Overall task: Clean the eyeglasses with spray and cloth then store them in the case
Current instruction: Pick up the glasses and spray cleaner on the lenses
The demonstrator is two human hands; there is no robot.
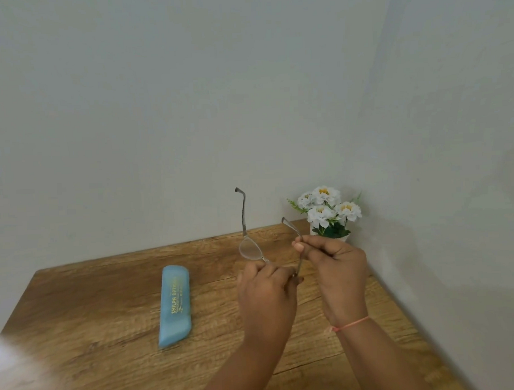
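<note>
Thin grey-framed eyeglasses are held in the air above the wooden table, both temples unfolded and pointing up and away. My left hand grips the frame at the right lens, which its fingers hide. My right hand pinches the right temple about midway along it. The left lens shows clear of both hands. A light blue glasses case with yellow lettering lies shut on the table, to the left of my hands. No spray bottle or cloth is in view.
A small white pot of white flowers stands in the back right corner of the table, just behind my right hand. Grey walls close the table at the back and along the right side.
</note>
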